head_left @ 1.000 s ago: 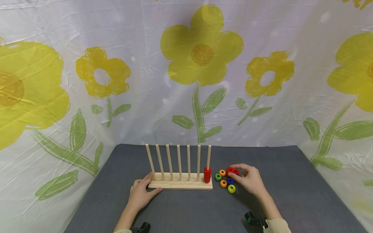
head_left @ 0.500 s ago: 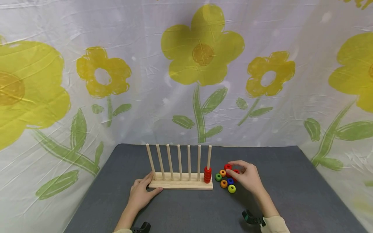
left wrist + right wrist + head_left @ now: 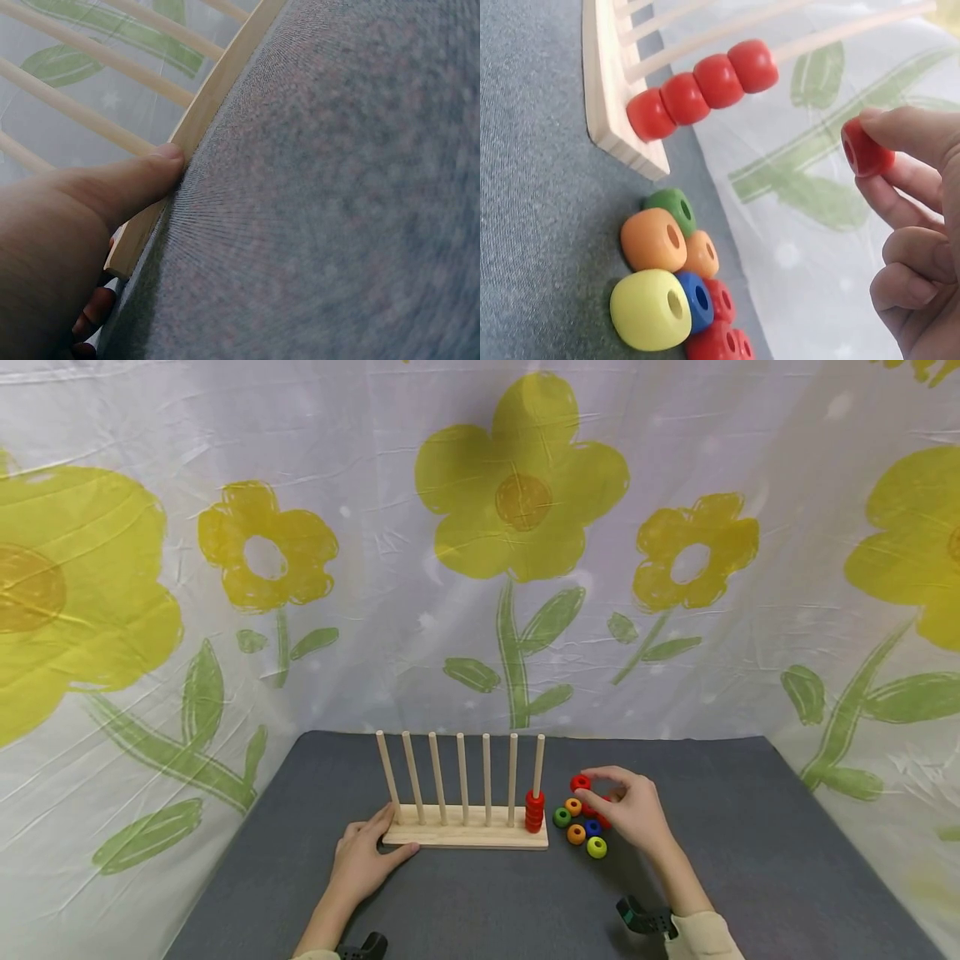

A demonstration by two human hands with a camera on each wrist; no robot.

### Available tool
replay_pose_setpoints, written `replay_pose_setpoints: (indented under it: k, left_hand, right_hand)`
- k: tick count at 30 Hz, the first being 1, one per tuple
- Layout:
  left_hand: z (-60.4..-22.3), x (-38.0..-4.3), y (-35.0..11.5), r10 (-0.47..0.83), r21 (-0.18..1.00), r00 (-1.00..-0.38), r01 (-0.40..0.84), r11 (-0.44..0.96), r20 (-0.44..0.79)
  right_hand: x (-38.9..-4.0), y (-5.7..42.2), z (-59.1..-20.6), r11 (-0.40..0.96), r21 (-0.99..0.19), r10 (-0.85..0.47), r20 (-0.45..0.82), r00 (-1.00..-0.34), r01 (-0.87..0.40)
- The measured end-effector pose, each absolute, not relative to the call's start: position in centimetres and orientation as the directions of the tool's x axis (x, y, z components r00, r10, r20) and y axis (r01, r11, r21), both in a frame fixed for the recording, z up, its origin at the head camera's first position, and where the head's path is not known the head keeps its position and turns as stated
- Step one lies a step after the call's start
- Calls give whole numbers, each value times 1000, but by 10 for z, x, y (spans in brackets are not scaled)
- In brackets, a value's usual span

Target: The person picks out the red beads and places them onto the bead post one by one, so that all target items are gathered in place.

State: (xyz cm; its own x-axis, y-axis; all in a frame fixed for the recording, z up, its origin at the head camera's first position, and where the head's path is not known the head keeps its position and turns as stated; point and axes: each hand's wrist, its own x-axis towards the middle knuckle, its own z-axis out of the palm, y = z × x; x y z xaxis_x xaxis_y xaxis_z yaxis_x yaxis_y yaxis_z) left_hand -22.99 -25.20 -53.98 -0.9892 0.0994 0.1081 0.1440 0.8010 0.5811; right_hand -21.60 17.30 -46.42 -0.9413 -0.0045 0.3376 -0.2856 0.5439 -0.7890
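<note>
A wooden bead stand [image 3: 480, 837] with a row of upright pegs stands mid-table. My left hand [image 3: 363, 858] holds its left end, the thumb [image 3: 161, 161] along the front edge and the other fingers partly hidden around the end. Several red beads [image 3: 705, 88] are stacked on the rightmost peg. My right hand [image 3: 633, 810] pinches another red bead [image 3: 868, 154] between thumb and fingertips, raised to the right of that peg. Below it on the table lie loose beads: green [image 3: 562, 817], orange [image 3: 576, 834], yellow [image 3: 596, 847], blue [image 3: 697, 301] and red [image 3: 718, 341].
The dark grey table cloth [image 3: 480, 910] reaches back to a hanging curtain [image 3: 390, 610] printed with yellow flowers. Black wrist cameras sit on both forearms, the right one [image 3: 643, 917] close over the cloth. The pegs rise high between the hands.
My right hand has lifted the red bead away from the loose beads and moved it left, toward the stand. My left hand has stayed at the stand's end.
</note>
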Motion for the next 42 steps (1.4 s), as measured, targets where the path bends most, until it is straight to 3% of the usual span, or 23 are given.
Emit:
replay_pose_setpoints:
  k: [16, 42]
  left_hand:
    - [-540, -224, -257, 103, 566, -990, 138, 813, 94]
    - [-542, -232, -253, 102, 583, -990, 142, 800, 102]
  right_hand:
    - [-215, 158, -460, 549, -792, 2, 321, -947, -267]
    - [-220, 153, -428, 562, -751, -14, 412, -911, -348]
